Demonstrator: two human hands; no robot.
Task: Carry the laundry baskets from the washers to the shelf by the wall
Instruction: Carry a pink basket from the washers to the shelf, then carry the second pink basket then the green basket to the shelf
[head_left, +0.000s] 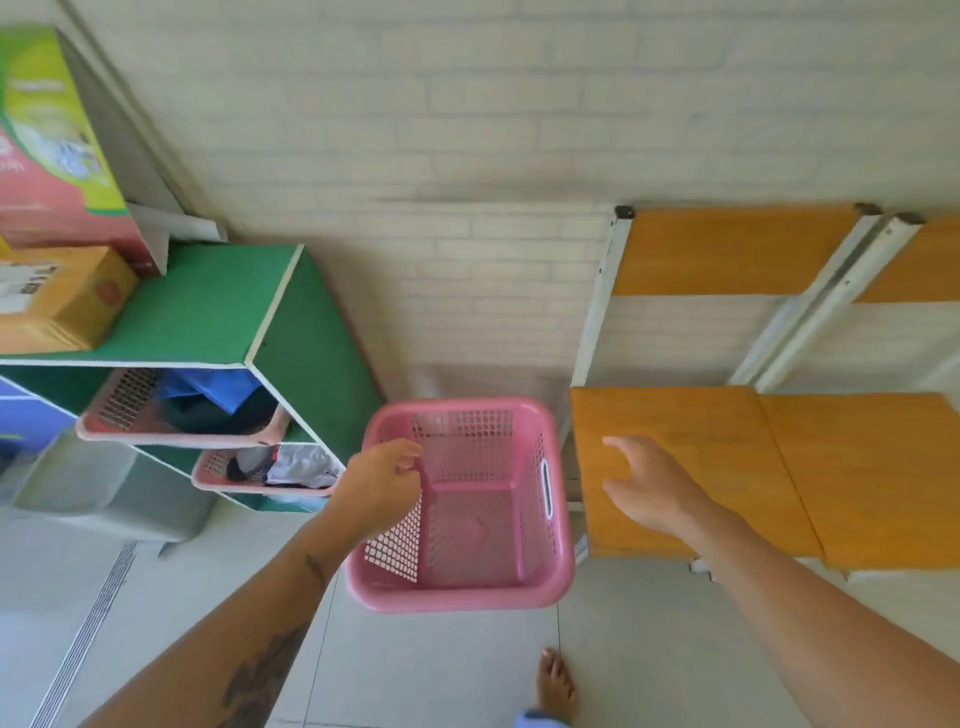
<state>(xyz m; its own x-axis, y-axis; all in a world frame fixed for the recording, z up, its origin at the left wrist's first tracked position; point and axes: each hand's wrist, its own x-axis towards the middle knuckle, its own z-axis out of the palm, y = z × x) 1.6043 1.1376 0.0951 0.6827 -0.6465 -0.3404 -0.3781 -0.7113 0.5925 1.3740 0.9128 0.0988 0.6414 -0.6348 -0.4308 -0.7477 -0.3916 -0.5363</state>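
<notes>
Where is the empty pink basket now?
Head view, centre: the pink basket is held by the left hand, between the green cabinet and the orange shelf.

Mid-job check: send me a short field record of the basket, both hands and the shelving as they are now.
basket: pink basket, empty, between the two units
left hand: left hand grips the basket's left rim
right hand: right hand open, holds nothing, in front of the lower board
target: orange shelf, white frame, against the brick wall
other unit: green cabinet, holds upper basket and lower basket, both with clothes
</notes>
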